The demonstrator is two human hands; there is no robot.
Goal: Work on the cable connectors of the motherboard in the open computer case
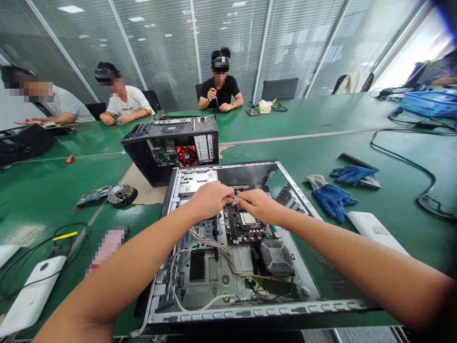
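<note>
An opened computer case (307,305) lies flat in front of me, with a motherboard (233,234) inside it. Over the board's far left part, my left hand (214,199) and my right hand (257,205) meet with fingertips pinched close together. Something small may be between them, but the fingers hide it. Just below my right hand shows the bare metal top of a processor (247,218). Nearer to me, a finned heatsink (275,258) rests in the case. A bundle of beige cables (224,250) runs along the left of the board.
Behind stands another computer case (143,159) with a red fan. Blue gloves (332,197) and a white device (376,231) lie to the right. On the left are a hard-drive-like part (122,196), another white device (34,297) and cables. Several people sit across the table.
</note>
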